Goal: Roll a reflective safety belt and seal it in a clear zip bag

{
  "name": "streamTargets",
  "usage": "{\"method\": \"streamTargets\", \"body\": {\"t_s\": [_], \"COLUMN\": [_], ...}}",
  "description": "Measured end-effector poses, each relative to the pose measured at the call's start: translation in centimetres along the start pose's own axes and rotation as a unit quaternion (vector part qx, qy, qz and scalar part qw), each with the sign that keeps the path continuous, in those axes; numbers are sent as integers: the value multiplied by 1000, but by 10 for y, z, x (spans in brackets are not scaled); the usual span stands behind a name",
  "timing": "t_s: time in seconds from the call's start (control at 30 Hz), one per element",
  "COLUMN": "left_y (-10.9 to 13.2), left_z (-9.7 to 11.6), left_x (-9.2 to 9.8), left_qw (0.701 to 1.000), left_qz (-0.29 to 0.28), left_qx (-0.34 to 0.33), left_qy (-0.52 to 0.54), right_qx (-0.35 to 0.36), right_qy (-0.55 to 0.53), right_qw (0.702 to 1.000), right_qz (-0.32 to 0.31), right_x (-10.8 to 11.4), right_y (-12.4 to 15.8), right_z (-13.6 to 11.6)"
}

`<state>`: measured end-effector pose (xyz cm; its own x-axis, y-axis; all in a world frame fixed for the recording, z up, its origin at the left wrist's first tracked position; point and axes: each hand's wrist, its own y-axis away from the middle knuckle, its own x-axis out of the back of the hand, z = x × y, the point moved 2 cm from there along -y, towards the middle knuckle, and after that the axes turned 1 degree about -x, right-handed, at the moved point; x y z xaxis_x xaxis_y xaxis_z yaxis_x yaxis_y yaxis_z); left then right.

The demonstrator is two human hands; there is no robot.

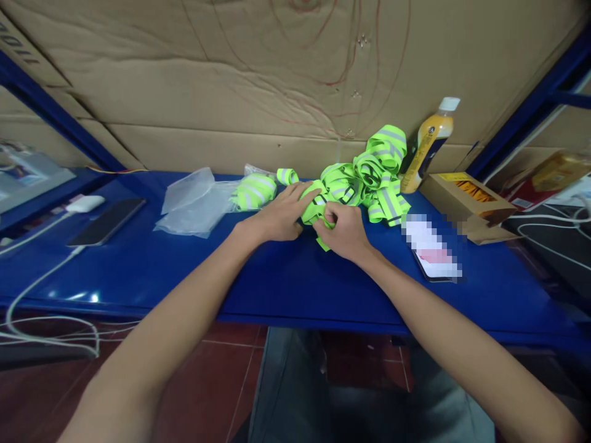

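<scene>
We have one neon-yellow reflective band (315, 212) pinched between both hands at the middle of the blue table (184, 271). Our right hand (344, 231) is clenched on the band's near end, thumb and forefinger nipping the fold, while our left hand (279, 215) lies flatter, fingers spread along the strip and pressing it down to the surface. By the look of it, we are partway through folding or rolling this single band; the next move seems to call for a firm pinch on the right and a steady feed from the left, so the slippery webbing does not spring open.

Just behind our knuckles sits the loose heap of bands (373, 172), touching the one we hold. To its left lie a small rolled band (287, 176) and a filled bag (253, 191), then a clear empty plastic bag (191, 200). A juice bottle (427, 144) stands upright behind the heap, with an open cardboard box (466, 197) to its right and a phone (434, 249) near our right wrist. Far left, a dark phone (106, 221) lies beside a white charger (85, 203). Cardboard sheets (277, 74) back the table between blue frame posts, and red tile floor (221, 369) shows below.
</scene>
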<state>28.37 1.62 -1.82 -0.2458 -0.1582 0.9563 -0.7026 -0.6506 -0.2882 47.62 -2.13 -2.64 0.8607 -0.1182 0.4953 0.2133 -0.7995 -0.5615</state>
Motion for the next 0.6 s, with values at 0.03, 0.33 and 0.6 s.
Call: {"method": "streamTargets", "body": {"t_s": [0.03, 0.33, 0.6], "left_y": [1, -8, 0], "left_z": [1, 2, 10], "left_x": [-1, 17, 50], "left_qw": [1000, 993, 824], "left_qz": [12, 116, 432], "left_qx": [-11, 1, 205], "left_qy": [-4, -5, 305], "right_qx": [15, 59, -27], "right_qy": [-31, -111, -138], "right_qw": [999, 986, 983], "right_qz": [22, 108, 116], "right_x": [3, 10, 14], "right_y": [-1, 0, -2], "right_z": [-2, -13, -5]}}
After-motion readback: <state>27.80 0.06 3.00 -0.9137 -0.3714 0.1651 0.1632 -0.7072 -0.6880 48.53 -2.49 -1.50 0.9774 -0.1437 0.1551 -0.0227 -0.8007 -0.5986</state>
